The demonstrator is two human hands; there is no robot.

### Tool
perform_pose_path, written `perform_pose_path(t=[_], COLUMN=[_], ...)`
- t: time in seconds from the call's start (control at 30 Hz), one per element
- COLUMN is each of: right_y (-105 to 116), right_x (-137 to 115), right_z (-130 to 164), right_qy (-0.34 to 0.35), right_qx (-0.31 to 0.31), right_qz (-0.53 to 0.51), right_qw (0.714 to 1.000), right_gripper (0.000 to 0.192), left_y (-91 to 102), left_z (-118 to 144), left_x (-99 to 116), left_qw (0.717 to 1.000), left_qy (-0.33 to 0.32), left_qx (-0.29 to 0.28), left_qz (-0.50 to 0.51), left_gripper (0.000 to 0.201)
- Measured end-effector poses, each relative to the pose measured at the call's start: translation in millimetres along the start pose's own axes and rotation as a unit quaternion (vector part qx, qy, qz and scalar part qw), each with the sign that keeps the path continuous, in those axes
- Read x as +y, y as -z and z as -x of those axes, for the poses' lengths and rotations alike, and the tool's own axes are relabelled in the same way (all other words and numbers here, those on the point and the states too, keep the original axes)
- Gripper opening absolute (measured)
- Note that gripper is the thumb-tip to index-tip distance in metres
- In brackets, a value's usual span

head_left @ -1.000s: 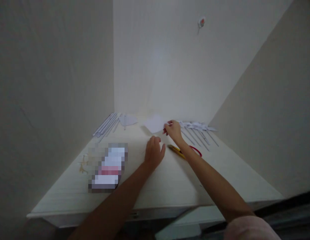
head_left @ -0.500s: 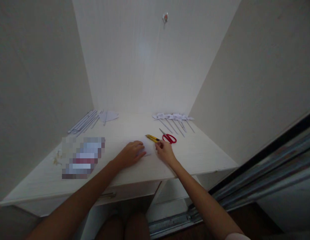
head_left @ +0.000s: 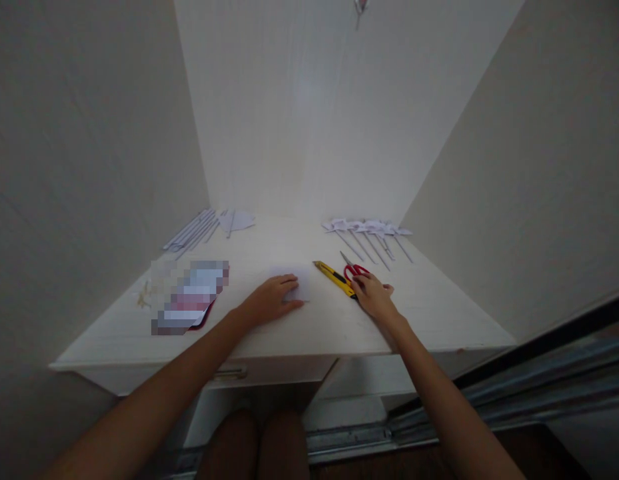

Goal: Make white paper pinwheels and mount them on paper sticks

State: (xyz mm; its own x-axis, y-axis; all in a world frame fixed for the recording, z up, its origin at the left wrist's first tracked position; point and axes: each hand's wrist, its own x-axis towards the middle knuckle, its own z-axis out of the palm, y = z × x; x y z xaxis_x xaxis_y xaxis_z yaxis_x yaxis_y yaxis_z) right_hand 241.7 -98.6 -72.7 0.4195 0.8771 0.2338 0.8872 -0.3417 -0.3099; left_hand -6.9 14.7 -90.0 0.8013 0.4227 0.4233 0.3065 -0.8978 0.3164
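Observation:
My left hand [head_left: 270, 298] lies on a small white sheet of paper [head_left: 300, 287], fingers flat across it and thumb stretched out along its near edge. My right hand [head_left: 375, 295] is closed over the handles of a pair of red scissors [head_left: 348, 268], covering most of the loops; the pointed blades face away to the left. Right beside its fingertips lies a yellow utility knife [head_left: 334, 278] with black parts, its tip pointing at the back left.
Paper flowers on thin stems [head_left: 366, 230] lie at the back right. Rolled paper sticks [head_left: 192, 232] and a paper cutout [head_left: 239, 221] are at the back left. A partly blurred phone [head_left: 204, 319] rests on the left of the white desk [head_left: 284, 340]. Walls enclose three sides.
My right hand has moved right, from the utility knife to the scissors' handles. The left hand stays on the paper. The whole view has shifted slightly.

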Motion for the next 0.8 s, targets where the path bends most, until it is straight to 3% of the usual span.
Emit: perform_pose_path(t=[0.13,0.23,0.4,0.53,0.7,0.8], right_y=[6,7,3,2,5,6], right_x=[-6,-25,-65,-74,-69,-69], right_z=[2,-4,-20,-26,-29,-33], right_qy=[0.003,0.041,0.073,0.063,0.074,0.038], right_qx=[0.044,0.060,-0.031,-0.112,-0.126,-0.108], right_qz=[0.026,0.013,0.122,0.197,0.194,0.144], right_qw=[0.999,0.997,0.989,0.972,0.970,0.983], right_gripper=[0.031,0.031,0.034,0.031,0.026,0.024], left_y=[-0.1,0.6,7.3,10.7,9.4,9.9], left_z=[-1,0,0,-1,-2,-3], left_x=[-2,-3,3,8,9,9], left_qw=[1.000,0.999,0.999,0.999,0.998,0.997], left_qy=[-0.003,-0.011,-0.030,-0.037,-0.046,-0.047], left_qx=[-0.003,-0.005,-0.029,-0.040,-0.044,-0.049], left_qz=[0.027,0.031,0.017,0.000,-0.021,-0.028], left_gripper=[0.044,0.043,0.042,0.039,0.039,0.039])
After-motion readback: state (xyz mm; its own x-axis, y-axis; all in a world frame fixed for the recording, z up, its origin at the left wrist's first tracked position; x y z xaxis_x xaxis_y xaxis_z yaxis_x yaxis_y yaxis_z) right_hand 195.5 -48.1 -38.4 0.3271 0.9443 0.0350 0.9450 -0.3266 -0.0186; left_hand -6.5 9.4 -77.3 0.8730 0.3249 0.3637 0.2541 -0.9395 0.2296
